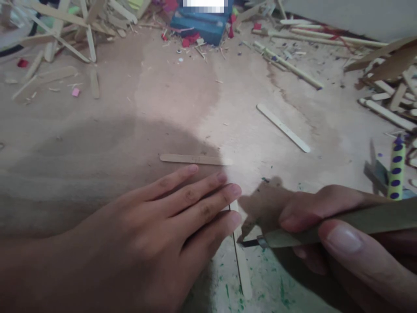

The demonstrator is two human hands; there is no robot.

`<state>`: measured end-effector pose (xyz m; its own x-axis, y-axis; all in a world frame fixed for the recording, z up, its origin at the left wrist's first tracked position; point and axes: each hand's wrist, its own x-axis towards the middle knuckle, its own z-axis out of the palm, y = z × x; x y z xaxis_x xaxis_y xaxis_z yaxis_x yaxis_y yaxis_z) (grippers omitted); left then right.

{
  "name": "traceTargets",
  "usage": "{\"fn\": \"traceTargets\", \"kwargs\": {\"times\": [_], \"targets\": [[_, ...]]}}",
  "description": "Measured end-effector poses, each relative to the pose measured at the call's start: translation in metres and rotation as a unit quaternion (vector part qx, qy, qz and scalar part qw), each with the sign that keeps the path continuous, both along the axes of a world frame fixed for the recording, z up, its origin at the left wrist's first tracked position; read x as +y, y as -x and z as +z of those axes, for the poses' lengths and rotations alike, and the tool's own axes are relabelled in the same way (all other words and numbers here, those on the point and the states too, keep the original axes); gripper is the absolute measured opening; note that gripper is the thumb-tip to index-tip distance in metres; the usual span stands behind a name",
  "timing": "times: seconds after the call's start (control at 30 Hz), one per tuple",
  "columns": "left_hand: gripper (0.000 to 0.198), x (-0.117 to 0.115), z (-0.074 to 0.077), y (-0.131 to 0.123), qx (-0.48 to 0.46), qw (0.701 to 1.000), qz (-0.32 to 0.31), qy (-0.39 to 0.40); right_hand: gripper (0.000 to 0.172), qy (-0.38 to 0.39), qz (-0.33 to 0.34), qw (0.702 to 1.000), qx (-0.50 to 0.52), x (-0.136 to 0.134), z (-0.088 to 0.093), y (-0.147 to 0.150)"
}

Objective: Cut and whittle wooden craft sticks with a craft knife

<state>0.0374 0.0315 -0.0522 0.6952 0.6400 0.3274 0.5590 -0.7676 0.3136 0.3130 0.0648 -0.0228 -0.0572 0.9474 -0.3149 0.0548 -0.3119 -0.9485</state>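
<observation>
My left hand (182,213) lies palm down with its fingers stretched out. Its fingertips press on a wooden craft stick (243,269) that points toward me. In my right hand (342,243) is a carving knife (293,237) with a pale handle and a short dark blade. The blade's tip touches the stick's right edge, just below my left fingertips. Another craft stick (195,159) with small pencil marks lies crosswise beyond my left fingers. A third marked craft stick (283,128) rests diagonally farther right.
A pile of loose sticks (65,26) lies at the back left. Behind is a blue box (203,24) with red scraps around it. Thin wooden rods (289,67) and more sticks lie at the right. A yellow, purple-dotted handle (396,169) stands near my right hand.
</observation>
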Motion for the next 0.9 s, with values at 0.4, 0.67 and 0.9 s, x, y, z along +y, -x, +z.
{"fn": "traceTargets", "kwargs": {"times": [0.4, 0.67, 0.9], "targets": [[0.043, 0.001, -0.003, 0.000, -0.011, 1.000, -0.016, -0.008, 0.062, -0.001, -0.002, 1.000, -0.008, 0.001, 0.001, -0.004], [0.046, 0.001, -0.002, 0.001, 0.004, 1.000, -0.019, 0.015, 0.063, -0.005, -0.006, 1.000, -0.013, -0.003, -0.001, -0.008], [0.040, 0.000, 0.000, -0.002, -0.008, 1.000, -0.006, 0.003, 0.063, -0.014, -0.003, 1.000, -0.019, 0.000, 0.002, -0.011]]}}
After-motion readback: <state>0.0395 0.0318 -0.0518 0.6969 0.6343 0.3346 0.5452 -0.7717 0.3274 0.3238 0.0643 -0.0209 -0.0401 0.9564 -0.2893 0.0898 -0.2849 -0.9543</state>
